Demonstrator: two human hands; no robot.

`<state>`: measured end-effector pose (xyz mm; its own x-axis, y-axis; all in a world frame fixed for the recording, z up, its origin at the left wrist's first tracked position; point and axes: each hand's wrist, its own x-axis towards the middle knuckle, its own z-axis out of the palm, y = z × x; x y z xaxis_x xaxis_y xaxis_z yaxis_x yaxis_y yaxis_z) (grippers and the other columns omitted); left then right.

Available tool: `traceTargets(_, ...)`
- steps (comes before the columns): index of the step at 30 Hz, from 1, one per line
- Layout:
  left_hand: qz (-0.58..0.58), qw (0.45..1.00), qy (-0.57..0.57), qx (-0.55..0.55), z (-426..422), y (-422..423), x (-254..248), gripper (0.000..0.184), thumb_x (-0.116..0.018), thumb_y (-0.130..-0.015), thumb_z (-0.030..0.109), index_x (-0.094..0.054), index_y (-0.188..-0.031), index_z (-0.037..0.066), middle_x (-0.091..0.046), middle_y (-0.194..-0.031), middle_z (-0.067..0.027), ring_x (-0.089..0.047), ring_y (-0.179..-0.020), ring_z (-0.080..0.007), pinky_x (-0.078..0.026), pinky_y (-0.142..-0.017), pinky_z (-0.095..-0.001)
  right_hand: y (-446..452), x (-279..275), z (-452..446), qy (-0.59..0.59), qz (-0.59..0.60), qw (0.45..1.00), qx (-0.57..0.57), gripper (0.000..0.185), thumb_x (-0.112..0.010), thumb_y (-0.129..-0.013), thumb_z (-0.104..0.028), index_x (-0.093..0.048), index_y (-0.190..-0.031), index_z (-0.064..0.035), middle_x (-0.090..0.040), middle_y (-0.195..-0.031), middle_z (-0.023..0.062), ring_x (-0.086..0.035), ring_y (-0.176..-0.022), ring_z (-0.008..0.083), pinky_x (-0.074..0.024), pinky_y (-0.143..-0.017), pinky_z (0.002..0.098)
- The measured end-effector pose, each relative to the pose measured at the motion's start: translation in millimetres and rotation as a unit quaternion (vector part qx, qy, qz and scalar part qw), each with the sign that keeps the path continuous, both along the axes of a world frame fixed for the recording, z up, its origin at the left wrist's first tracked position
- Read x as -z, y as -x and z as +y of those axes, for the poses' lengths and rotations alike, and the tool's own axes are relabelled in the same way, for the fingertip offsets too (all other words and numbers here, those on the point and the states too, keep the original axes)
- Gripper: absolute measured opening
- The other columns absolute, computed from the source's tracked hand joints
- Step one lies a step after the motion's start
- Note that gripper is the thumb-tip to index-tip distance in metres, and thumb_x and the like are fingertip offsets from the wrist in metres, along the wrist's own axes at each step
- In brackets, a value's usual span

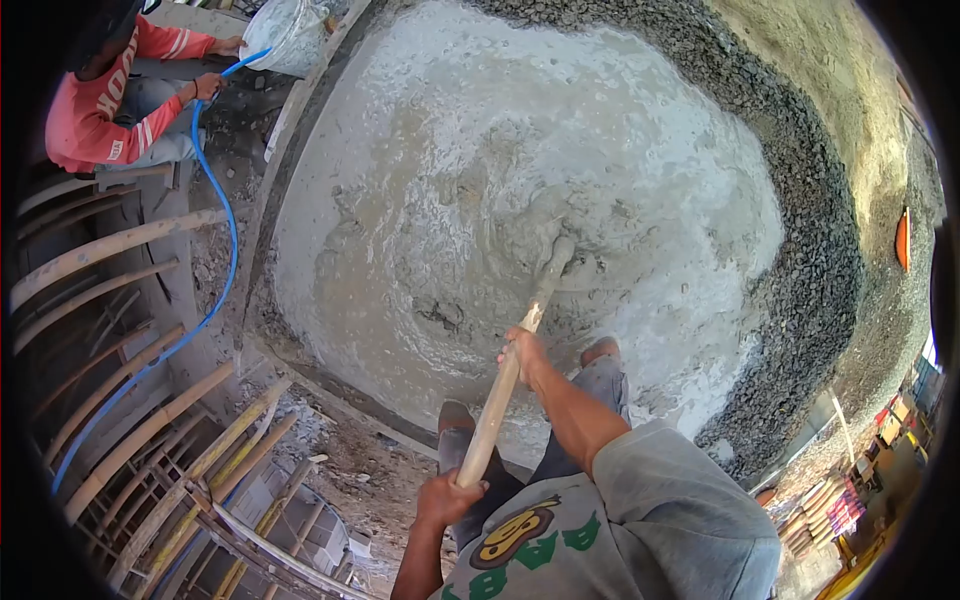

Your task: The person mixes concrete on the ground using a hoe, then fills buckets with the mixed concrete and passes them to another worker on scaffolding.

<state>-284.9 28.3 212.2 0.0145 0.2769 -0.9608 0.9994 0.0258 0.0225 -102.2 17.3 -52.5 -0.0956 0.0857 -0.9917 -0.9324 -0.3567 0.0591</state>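
Note:
Both my hands are wrapped round a long wooden handle (pixel 497 408) that slants down and away from me. My left hand (pixel 450 497) grips it near its lower end, close to my body. Farther up, my right hand (pixel 522 352) is closed on the shaft. The far end of the tool, smeared with grey (pixel 556 262), dips into wet cement mix (pixel 420 180); its head is hidden there, so I cannot tell its kind. My boots stand at the near edge of the mix.
Dark gravel (pixel 810 240) rings the mix at the top and right. At upper left a person in a red sleeve (pixel 150 130) holds a blue hose (pixel 215 185) at a white bucket (pixel 285 38). Bamboo poles (pixel 150 400) lie at lower left, beside a low concrete edge (pixel 345 395).

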Motion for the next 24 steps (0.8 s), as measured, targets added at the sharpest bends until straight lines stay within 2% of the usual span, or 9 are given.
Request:
traceTargets(3,0.053,0.995,-0.023,-0.081,-17,43,-48,0.052,-0.07,-0.068,0.052,-0.069,-0.09,0.006,-0.067,-0.075,-0.0164,-0.066,-0.071,-0.0317,-0.051,-0.067,-0.0405,62,-46,13,-0.001,0.08,0.995,-0.052,0.031,-0.065,-0.073,-0.015,-0.052,-0.096,0.0001,-0.055,-0.075,0.0137,-0.057,-0.051,0.0268,-0.0509,-0.049,0.0394)
traceTargets(6,0.011,0.972,-0.045,-0.229,-48,71,-61,0.051,-0.072,-0.068,0.05,-0.069,-0.087,0.003,-0.066,-0.07,-0.0155,-0.066,-0.065,-0.0306,-0.051,-0.062,-0.0399,71,-78,28,-0.054,0.05,0.993,-0.089,0.024,-0.064,-0.074,-0.013,-0.055,-0.091,0.0017,-0.056,-0.072,0.0133,-0.057,-0.052,0.0264,-0.0501,-0.049,0.0392)
traceTargets(7,-0.024,0.972,-0.079,-0.219,-41,55,-65,0.05,-0.074,-0.067,0.048,-0.068,-0.084,0.002,-0.065,-0.067,-0.0147,-0.066,-0.062,-0.0304,-0.051,-0.06,-0.0396,64,-82,36,-0.074,0.042,0.992,-0.088,0.022,-0.064,-0.074,-0.013,-0.055,-0.089,0.0014,-0.056,-0.07,0.0129,-0.057,-0.051,0.0258,-0.0497,-0.048,0.0391)
traceTargets(11,-0.092,0.976,-0.148,-0.131,-28,30,14,0.047,-0.075,-0.066,0.051,-0.066,-0.079,0.007,-0.065,-0.068,-0.0158,-0.065,-0.064,-0.0329,-0.051,-0.06,-0.0409,-16,-80,95,-0.155,-0.05,0.985,-0.061,0.018,-0.063,-0.075,-0.011,-0.054,-0.085,0.0004,-0.054,-0.064,0.0098,-0.055,-0.047,0.0204,-0.0478,-0.043,0.0357)
traceTargets(12,-0.139,0.971,-0.16,-0.114,-17,17,49,0.045,-0.078,-0.068,0.043,-0.067,-0.086,0.003,-0.066,-0.071,-0.0158,-0.067,-0.065,-0.026,-0.051,-0.061,-0.0366,-48,-78,118,-0.162,-0.084,0.981,-0.062,0.017,-0.061,-0.075,-0.012,-0.054,-0.085,0.0002,-0.054,-0.064,0.0098,-0.054,-0.047,0.0208,-0.0468,-0.042,0.0365)
traceTargets(16,-0.227,0.945,-0.205,-0.118,85,-88,147,0.044,-0.075,-0.07,0.043,-0.066,-0.087,0.004,-0.064,-0.068,-0.014,-0.063,-0.061,-0.026,-0.048,-0.06,-0.037,-167,-23,207,-0.188,-0.257,0.946,-0.061,0.028,-0.063,-0.073,-0.016,-0.052,-0.092,0.0007,-0.054,-0.067,0.0112,-0.055,-0.048,0.0217,-0.0467,-0.044,0.0378)
traceTargets(20,-0.214,0.958,-0.171,-0.084,145,-127,146,0.051,-0.067,-0.071,0.054,-0.066,-0.088,0.006,-0.066,-0.075,-0.0173,-0.065,-0.072,-0.0345,-0.049,-0.065,-0.0424,-193,25,239,-0.147,-0.254,0.955,-0.042,0.029,-0.062,-0.073,-0.017,-0.052,-0.094,0.0006,-0.054,-0.07,0.0114,-0.055,-0.049,0.0222,-0.0469,-0.045,0.0385)
traceTargets(22,-0.173,0.969,-0.085,-0.158,102,-109,141,0.046,-0.069,-0.072,0.048,-0.066,-0.087,0.005,-0.064,-0.068,-0.0124,-0.064,-0.065,-0.026,-0.048,-0.061,-0.0385,-162,53,210,-0.107,-0.205,0.967,-0.107,0.026,-0.06,-0.073,-0.018,-0.051,-0.092,-0.0033,-0.05,-0.07,0.0089,-0.053,-0.051,0.0223,-0.0456,-0.046,0.0388)
traceTargets(24,-0.163,0.94,-0.032,-0.297,38,-86,132,0.043,-0.072,-0.072,0.042,-0.065,-0.083,0.001,-0.059,-0.061,-0.0067,-0.058,-0.058,-0.0164,-0.046,-0.056,-0.0339,-115,51,170,-0.059,-0.204,0.964,-0.158,0.027,-0.062,-0.07,-0.009,-0.059,-0.095,0.0012,-0.053,-0.07,0.0108,-0.053,-0.052,0.0217,-0.0475,-0.044,0.0369)
